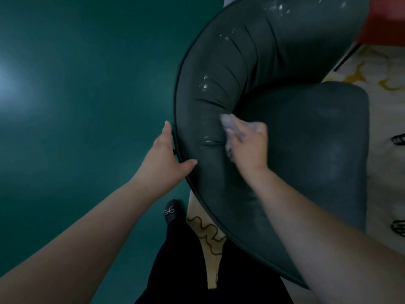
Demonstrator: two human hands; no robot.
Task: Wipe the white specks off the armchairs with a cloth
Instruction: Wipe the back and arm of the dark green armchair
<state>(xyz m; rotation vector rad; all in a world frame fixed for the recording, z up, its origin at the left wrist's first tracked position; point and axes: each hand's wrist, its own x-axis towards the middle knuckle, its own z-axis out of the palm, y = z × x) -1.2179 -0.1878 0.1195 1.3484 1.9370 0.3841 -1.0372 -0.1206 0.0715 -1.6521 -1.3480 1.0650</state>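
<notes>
A dark grey-green armchair [306,139] with a curved, padded backrest fills the right half of the head view. White specks [205,85] dot the backrest in several patches, more near the top [279,7] and by a crease [208,140]. My right hand [249,145] grips a pale cloth [228,122] and presses it on the inner curve of the backrest, blurred by motion. My left hand [166,156] holds the outer rim of the backrest, thumb on top and fingers behind the piping.
Teal floor [87,106] spreads to the left. A cream rug with yellow and brown squiggles [210,238] lies under the chair. A red seat [385,23] stands at the top right. My dark shoe [172,212] and black trousers are below.
</notes>
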